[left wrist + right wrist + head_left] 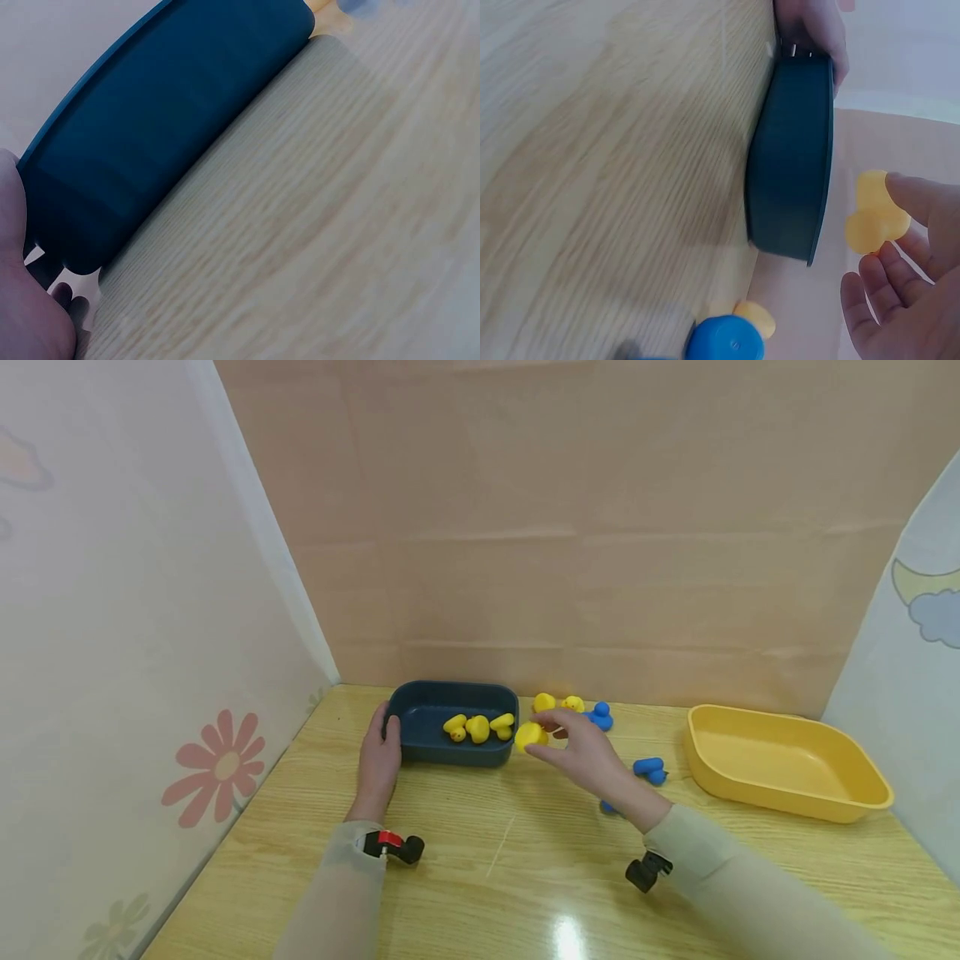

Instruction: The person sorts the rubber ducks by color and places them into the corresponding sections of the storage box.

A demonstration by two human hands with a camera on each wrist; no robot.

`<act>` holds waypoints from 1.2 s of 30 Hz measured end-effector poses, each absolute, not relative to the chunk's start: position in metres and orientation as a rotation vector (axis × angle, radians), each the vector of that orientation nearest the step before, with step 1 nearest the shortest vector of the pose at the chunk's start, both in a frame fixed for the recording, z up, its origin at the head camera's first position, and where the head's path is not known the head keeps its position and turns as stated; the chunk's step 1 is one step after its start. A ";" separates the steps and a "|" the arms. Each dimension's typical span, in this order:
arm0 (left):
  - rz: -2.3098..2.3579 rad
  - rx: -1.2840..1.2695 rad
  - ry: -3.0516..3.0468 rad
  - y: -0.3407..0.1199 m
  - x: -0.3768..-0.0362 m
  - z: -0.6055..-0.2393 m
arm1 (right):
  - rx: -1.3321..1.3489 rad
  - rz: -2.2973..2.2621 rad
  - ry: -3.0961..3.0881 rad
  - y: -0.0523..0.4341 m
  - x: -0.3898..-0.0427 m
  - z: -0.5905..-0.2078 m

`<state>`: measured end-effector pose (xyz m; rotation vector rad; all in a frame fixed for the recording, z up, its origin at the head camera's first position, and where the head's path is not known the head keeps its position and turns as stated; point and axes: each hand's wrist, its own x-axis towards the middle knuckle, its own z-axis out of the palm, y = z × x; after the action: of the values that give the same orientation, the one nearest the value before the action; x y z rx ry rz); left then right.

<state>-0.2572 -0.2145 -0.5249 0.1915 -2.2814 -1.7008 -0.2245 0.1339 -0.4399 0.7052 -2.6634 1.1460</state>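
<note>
A dark blue bin stands at the back of the table, and three yellow rubber ducks lie in its right half. My left hand grips the bin's left end, with its thumb at the rim. Just off the bin's right end, my right hand pinches another yellow rubber duck between thumb and fingers, held above the table. Behind that hand are two more yellow ducks and a blue duck. Another blue duck lies to its right; a further blue piece is mostly hidden by the right wrist.
A yellow bin stands on the right of the wooden table. Brown paper covers the back, close behind the dark blue bin. Patterned side walls bound the table on the left and right.
</note>
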 end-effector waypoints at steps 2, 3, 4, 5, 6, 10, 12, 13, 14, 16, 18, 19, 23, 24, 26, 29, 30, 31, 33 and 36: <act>-1.706 0.190 -2.281 -0.215 -0.258 -0.525 | 0.708 1.159 -2.657 0.128 -0.226 -0.439; -1.710 0.189 -2.278 -0.215 -0.258 -0.524 | 0.706 1.167 -2.656 0.125 -0.227 -0.438; -1.713 0.190 -2.278 -0.215 -0.258 -0.524 | 0.708 1.173 -2.654 0.122 -0.228 -0.438; -1.714 0.189 -2.278 -0.215 -0.258 -0.524 | 0.704 1.177 -2.657 0.119 -0.229 -0.438; -1.712 0.190 -2.278 -0.215 -0.258 -0.523 | 0.704 1.177 -2.659 0.116 -0.230 -0.437; -1.711 0.185 -2.274 -0.216 -0.257 -0.523 | 0.698 1.198 -2.663 0.103 -0.235 -0.436; -1.715 0.180 -2.269 -0.216 -0.258 -0.523 | 0.689 1.215 -2.669 0.097 -0.236 -0.435; -1.718 0.179 -2.269 -0.216 -0.258 -0.523 | 0.682 1.226 -2.671 0.095 -0.237 -0.435; -1.722 0.184 -2.268 -0.216 -0.258 -0.524 | 0.677 1.231 -2.673 0.092 -0.237 -0.435; -1.727 0.183 -2.265 -0.216 -0.259 -0.525 | 0.666 1.251 -2.668 0.086 -0.238 -0.435; -1.725 0.186 -2.264 -0.215 -0.258 -0.526 | 0.654 1.259 -2.668 0.080 -0.240 -0.437; -1.725 0.189 -2.263 -0.215 -0.257 -0.526 | 0.648 1.257 -2.669 0.078 -0.241 -0.439; -1.723 0.196 -2.254 -0.214 -0.255 -0.527 | 0.633 1.265 -2.685 0.069 -0.243 -0.443; -1.722 0.195 -2.255 -0.215 -0.255 -0.528 | 0.633 1.264 -2.688 0.066 -0.244 -0.444; -1.722 0.198 -2.252 -0.215 -0.256 -0.528 | 0.630 1.263 -2.689 0.062 -0.245 -0.446; -1.718 0.200 -2.256 -0.215 -0.257 -0.529 | 0.615 1.235 -2.691 0.057 -0.248 -0.450; -1.717 0.201 -2.258 -0.215 -0.258 -0.529 | 0.607 1.225 -2.695 0.055 -0.249 -0.452; -1.715 0.205 -2.261 -0.215 -0.258 -0.530 | 0.600 1.218 -2.697 0.054 -0.250 -0.453; -1.710 0.204 -2.266 -0.215 -0.259 -0.530 | 0.591 1.202 -2.705 0.051 -0.251 -0.455; -1.698 0.198 -2.269 -0.216 -0.260 -0.530 | 0.588 1.188 -2.720 0.047 -0.252 -0.457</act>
<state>-0.2601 -0.2162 -0.5300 0.1976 -2.2691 -1.6979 -0.2521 0.0468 -0.4571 0.5880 -2.7203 1.1879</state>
